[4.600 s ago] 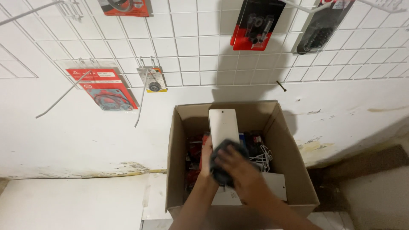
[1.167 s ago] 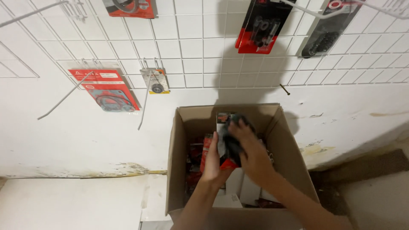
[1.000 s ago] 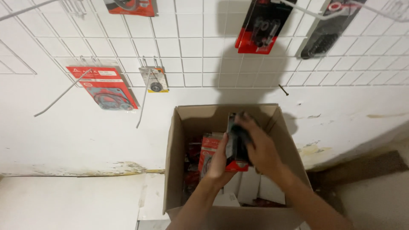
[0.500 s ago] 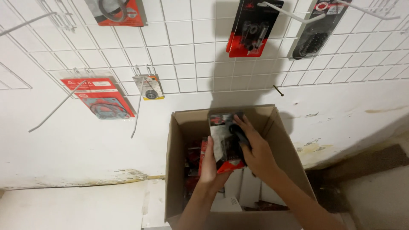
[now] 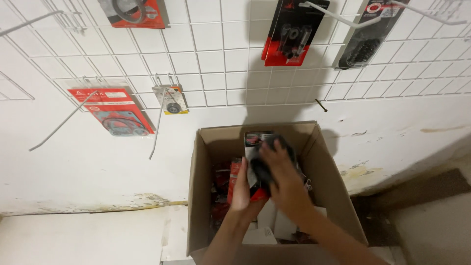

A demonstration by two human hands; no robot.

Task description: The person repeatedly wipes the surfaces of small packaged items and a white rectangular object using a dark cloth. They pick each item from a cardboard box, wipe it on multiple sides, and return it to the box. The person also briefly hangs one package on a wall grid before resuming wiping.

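Over an open cardboard box (image 5: 202, 191) I hold a red and black blister pack (image 5: 256, 147) upright with both hands. My left hand (image 5: 241, 185) grips its lower left edge. My right hand (image 5: 280, 172) covers its front and right side, so most of the pack is hidden. Inside the box lie more red packs (image 5: 223, 182) and white cartons (image 5: 273, 225).
A white wire grid (image 5: 216, 54) on the wall carries hanging packs: a red one (image 5: 114, 112) at the left, a small one (image 5: 169, 99), a red and black one (image 5: 288, 33), a black one (image 5: 365, 35). Long bare hooks (image 5: 59, 123) stick out. A nail (image 5: 321, 105) juts from the wall.
Earlier I held a white carton and a dark item over the box. Now both hands hold the red and black pack, lifted slightly higher; the view has tilted up a little.
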